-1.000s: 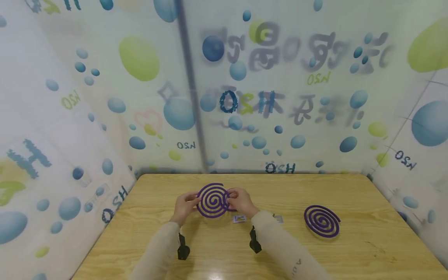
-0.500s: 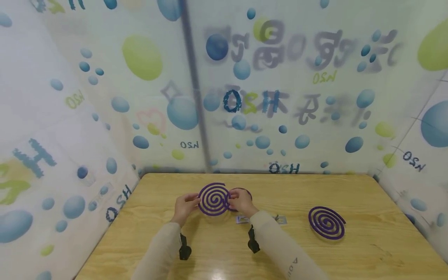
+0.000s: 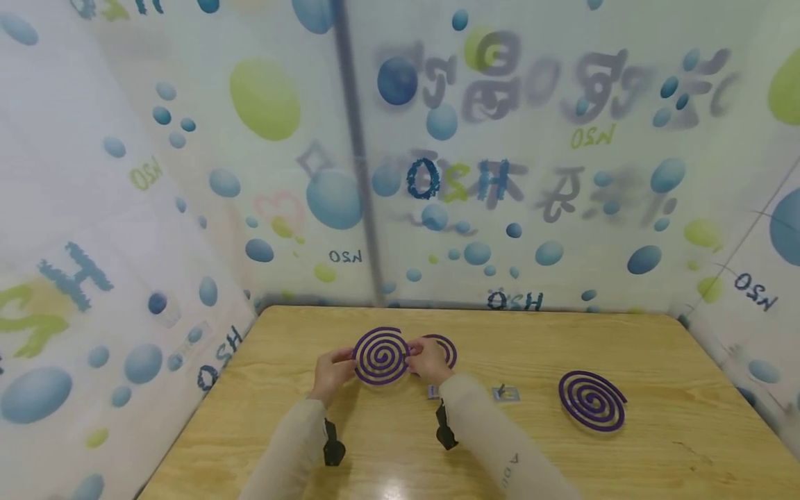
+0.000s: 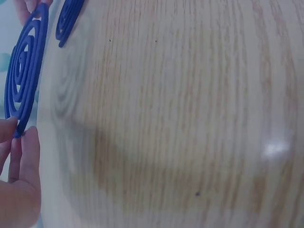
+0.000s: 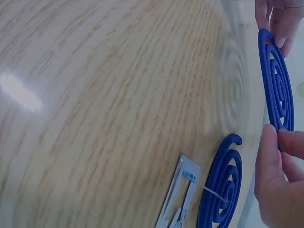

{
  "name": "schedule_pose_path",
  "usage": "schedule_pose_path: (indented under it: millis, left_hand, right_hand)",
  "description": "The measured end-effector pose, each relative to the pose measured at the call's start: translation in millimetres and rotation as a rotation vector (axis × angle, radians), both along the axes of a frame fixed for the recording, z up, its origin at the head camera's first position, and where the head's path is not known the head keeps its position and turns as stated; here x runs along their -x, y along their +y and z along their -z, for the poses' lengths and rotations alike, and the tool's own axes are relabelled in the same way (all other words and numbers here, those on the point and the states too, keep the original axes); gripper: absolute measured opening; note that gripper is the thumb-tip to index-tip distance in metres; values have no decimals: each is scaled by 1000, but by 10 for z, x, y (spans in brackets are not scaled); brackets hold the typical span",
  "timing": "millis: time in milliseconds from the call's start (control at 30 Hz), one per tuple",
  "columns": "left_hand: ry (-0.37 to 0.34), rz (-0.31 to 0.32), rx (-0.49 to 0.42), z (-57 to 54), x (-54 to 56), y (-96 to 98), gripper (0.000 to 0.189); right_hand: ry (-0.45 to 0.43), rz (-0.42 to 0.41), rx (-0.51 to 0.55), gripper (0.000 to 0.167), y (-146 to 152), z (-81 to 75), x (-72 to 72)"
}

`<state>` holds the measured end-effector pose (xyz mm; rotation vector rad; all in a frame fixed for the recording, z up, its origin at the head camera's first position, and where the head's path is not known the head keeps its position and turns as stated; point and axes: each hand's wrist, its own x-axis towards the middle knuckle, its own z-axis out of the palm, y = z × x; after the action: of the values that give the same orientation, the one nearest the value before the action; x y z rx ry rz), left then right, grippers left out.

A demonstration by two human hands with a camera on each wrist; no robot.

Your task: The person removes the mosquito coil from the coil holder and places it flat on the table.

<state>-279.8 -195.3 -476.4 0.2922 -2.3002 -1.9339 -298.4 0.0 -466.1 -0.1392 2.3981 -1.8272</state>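
Note:
A purple spiral mosquito coil (image 3: 382,356) is held up above the table, its flat face toward the head camera; it looks blue in both wrist views. My left hand (image 3: 334,375) pinches its left edge between thumb and fingers. On the opposite edge, the thumb and fingers of my right hand (image 3: 428,361) pinch it too. Behind the right hand lies a second mosquito coil (image 3: 449,349), partly hidden by that hand. The right wrist view has a coil (image 5: 223,190) beside a small metal coil stand (image 5: 183,192) with a raised prong.
Another mosquito coil (image 3: 592,401) lies on the wooden table (image 3: 650,458) at the right. A metal stand (image 3: 506,394) sits right of my right forearm, and a second stand (image 3: 433,392) is partly covered by that arm. Printed sheeting (image 3: 550,292) walls in the table's back and sides.
The head view has swung slightly left, so the table things sit further right in it. More of the coil behind my right hand shows. Both hands keep their pinch on the held coil.

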Motion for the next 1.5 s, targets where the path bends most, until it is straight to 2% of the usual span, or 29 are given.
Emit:
schedule_pose_path:
  millis: [100,267,433,533,633,900,1133,1367,1500]
  left_hand:
    - [-15,-26,-47,18,-3,-23,35]
    - [-32,-71,-47,24,30,-80,35]
    - [-31,-74,-33,20,56,-97,34]
    - [-41,-68,-32,27,54,-86,33]
    - [-62,-68,-31,23,38,-69,32]
    - [-49,-67,-10,43,16,-74,31]
    - [-46,-80,7,123,23,-83,31]
    - [-36,-104,-28,170,28,-82,32]
    - [-34,-126,20,166,34,-83,32]
  right_hand:
    - [-15,1,41,35,-51,36,-4]
    - [-43,25,97,35,-123,73,-2]
    - [-39,56,49,34,-151,141,9]
    - [-2,71,6,33,-153,196,12]
    - [8,75,15,32,-153,231,2]
    - [12,60,67,28,-162,234,-32]
    - [-36,90,99,28,-198,258,-11]
    - [-71,87,111,23,-219,286,13]
    - [-90,98,98,22,-232,296,29]
